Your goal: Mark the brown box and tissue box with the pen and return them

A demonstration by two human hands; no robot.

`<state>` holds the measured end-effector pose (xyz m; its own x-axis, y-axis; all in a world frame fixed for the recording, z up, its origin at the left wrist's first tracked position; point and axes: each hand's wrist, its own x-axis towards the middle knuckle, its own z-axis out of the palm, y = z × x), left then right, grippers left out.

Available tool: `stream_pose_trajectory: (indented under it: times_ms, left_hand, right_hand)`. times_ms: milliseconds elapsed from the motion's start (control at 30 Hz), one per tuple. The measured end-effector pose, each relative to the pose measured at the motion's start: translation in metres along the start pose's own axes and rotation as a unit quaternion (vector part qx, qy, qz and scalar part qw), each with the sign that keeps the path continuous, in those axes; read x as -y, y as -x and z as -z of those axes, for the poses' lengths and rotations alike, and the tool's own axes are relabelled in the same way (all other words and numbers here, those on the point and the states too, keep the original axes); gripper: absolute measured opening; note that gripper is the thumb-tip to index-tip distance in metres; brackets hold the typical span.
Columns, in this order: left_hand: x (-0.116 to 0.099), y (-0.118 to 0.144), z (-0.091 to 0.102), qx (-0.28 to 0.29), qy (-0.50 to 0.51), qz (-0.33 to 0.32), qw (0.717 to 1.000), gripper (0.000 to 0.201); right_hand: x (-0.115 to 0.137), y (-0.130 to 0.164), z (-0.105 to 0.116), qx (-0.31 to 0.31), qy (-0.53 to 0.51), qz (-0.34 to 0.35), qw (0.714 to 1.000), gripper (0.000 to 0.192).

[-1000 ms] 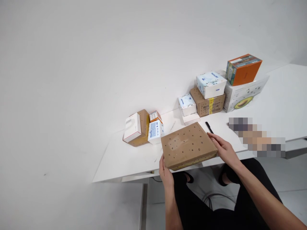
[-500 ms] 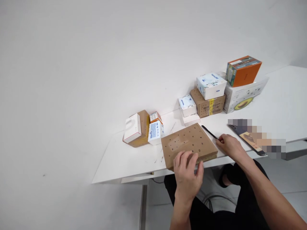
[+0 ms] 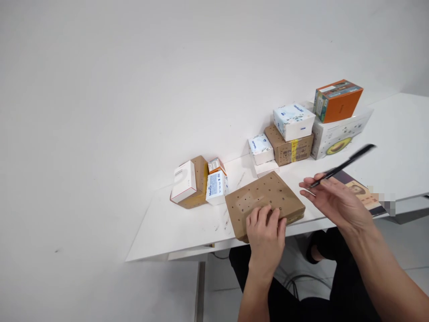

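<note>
The left hand (image 3: 266, 235) lies flat, fingers spread, on the near edge of the flat brown box (image 3: 263, 203), hiding that corner. The right hand (image 3: 335, 201) pinches a thin black pen (image 3: 343, 165) raised above the counter (image 3: 174, 228), blurred at its far end. The cardboard lid is dotted with small holes. Part of a printed sheet (image 3: 360, 193) beside the right hand is obscured.

A flat brown cardboard box (image 3: 263, 202) dotted with holes lies at the table edge; a slim black tool (image 3: 343, 165), perhaps a pen, slants above.
</note>
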<state>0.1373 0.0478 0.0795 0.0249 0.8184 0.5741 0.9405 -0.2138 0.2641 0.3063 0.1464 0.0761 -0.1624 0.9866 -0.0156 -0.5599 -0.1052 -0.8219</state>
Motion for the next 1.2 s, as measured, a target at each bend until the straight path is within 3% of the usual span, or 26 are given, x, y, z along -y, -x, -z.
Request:
stream_pose_trajectory:
  times_ms: [67, 167, 300, 367, 467, 500, 567, 733, 867, 1033, 1200]
  left_hand:
    - [0.005, -0.003, 0.003, -0.045, 0.047, -0.009, 0.998, 0.004]
    - [0.017, -0.002, 0.003, -0.152, 0.124, -0.001, 0.981, 0.031]
    - [0.027, -0.001, -0.005, -0.218, 0.261, 0.119, 0.933, 0.042]
    - [0.028, -0.005, -0.008, -0.237, 0.366, 0.203, 0.877, 0.046]
    - [0.028, -0.014, -0.006, -0.263, 0.530, 0.275, 0.758, 0.052]
    - [0.028, -0.016, -0.005, -0.263, 0.564, 0.285, 0.729, 0.053]
    - [0.029, -0.020, -0.002, -0.256, 0.596, 0.298, 0.700, 0.053]
    - [0.032, -0.018, 0.000, -0.250, 0.595, 0.309, 0.699, 0.054]
    - [0.033, -0.017, 0.001, -0.242, 0.602, 0.305, 0.697, 0.053]
    - [0.033, -0.017, 0.002, -0.235, 0.585, 0.311, 0.711, 0.053]
    - [0.033, -0.017, 0.002, -0.235, 0.593, 0.311, 0.705, 0.053]
  right_hand:
    - [0.001, 0.002, -0.013, 0.004, 0.050, 0.031, 0.998, 0.013]
    - [0.002, 0.002, -0.037, 0.038, 0.163, 0.051, 0.985, 0.015]
    - [-0.003, -0.003, -0.069, 0.129, 0.228, 0.061, 0.963, 0.020]
    - [-0.012, -0.006, -0.079, 0.153, 0.244, 0.065, 0.955, 0.024]
    - [-0.028, -0.010, -0.083, 0.151, 0.300, 0.068, 0.940, 0.020]
    - [-0.033, -0.010, -0.083, 0.144, 0.320, 0.073, 0.934, 0.019]
    - [-0.038, -0.010, -0.081, 0.131, 0.359, 0.090, 0.920, 0.017]
    - [-0.040, -0.009, -0.081, 0.144, 0.431, 0.139, 0.880, 0.017]
    - [-0.040, -0.008, -0.082, 0.169, 0.467, 0.140, 0.857, 0.016]
    - [-0.042, -0.007, -0.081, 0.167, 0.487, 0.145, 0.845, 0.016]
    - [-0.042, -0.008, -0.083, 0.173, 0.502, 0.140, 0.836, 0.016]
